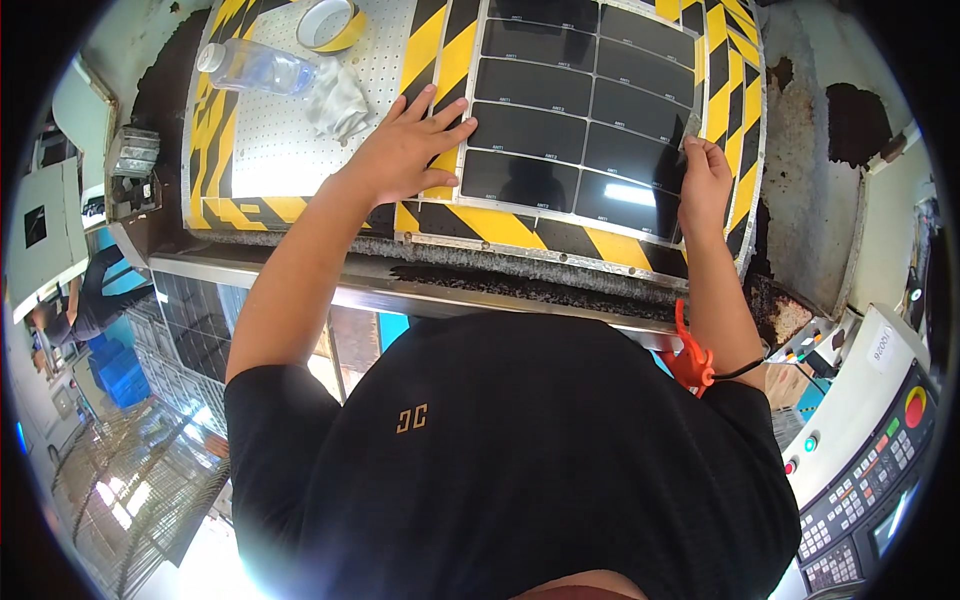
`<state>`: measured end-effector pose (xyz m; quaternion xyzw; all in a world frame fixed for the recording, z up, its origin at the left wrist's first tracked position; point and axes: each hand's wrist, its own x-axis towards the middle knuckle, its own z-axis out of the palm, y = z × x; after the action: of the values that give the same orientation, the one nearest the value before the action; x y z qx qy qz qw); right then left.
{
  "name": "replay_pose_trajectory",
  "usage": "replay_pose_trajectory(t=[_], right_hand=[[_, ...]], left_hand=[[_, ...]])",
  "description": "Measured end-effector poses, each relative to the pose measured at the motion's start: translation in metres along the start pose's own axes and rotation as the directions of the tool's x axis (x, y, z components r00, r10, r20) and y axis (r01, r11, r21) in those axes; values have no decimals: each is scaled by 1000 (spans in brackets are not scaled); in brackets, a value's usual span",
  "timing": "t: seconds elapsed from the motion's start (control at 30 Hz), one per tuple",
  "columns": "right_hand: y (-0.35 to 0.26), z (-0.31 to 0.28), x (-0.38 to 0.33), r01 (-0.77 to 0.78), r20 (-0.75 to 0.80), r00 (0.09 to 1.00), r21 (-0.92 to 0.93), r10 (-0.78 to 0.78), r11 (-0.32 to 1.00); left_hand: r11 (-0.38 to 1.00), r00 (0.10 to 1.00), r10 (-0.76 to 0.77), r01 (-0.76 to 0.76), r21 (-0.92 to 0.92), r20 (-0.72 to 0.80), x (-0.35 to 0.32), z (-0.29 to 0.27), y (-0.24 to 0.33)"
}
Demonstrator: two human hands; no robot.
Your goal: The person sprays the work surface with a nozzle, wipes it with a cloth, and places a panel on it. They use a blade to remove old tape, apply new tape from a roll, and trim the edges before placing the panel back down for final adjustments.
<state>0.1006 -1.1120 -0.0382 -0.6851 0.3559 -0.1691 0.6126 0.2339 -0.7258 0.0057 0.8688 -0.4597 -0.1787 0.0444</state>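
A glossy black sheet [530, 130], split by thin pale lines into two columns of rectangular panels, lies on the machine table in front of me. My left hand [405, 150] is spread flat at its left edge, fingers apart over the yellow-and-black striped tape [425, 45], holding nothing. At the sheet's right edge, my right hand [706, 185] is closed, with thumb and forefinger pinched together. A small greyish piece [692, 124] shows just beyond those fingertips; whether it is a tool or part of the sheet I cannot tell.
Left of the sheet, a perforated white plate [285, 150] bears a clear bottle [262, 70], a crumpled white cloth [337, 100] and a tape roll [330, 25]. A metal rail [400, 290] runs along the near side. A control panel [860, 480] stands at lower right; another person [85, 300] is at far left.
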Motion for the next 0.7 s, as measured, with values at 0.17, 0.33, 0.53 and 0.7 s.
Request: replay_pose_trajectory(t=[0.17, 0.33, 0.53, 0.7], right_hand=[[0, 1, 0, 4, -8, 1000, 13, -3, 1000], [0, -1, 0, 22, 3, 1000, 14, -22, 1000], [-5, -2, -6, 9, 25, 1000, -20, -9, 1000], [-6, -1, -6, 17, 13, 1000, -14, -17, 1000]], left_hand=[[998, 1000, -15, 15, 55, -11, 0, -5, 5], [997, 1000, -16, 16, 72, -3, 0, -13, 18], [1000, 1000, 10, -10, 10, 1, -2, -11, 16], [1000, 999, 2, -2, 1, 37, 4, -13, 14]])
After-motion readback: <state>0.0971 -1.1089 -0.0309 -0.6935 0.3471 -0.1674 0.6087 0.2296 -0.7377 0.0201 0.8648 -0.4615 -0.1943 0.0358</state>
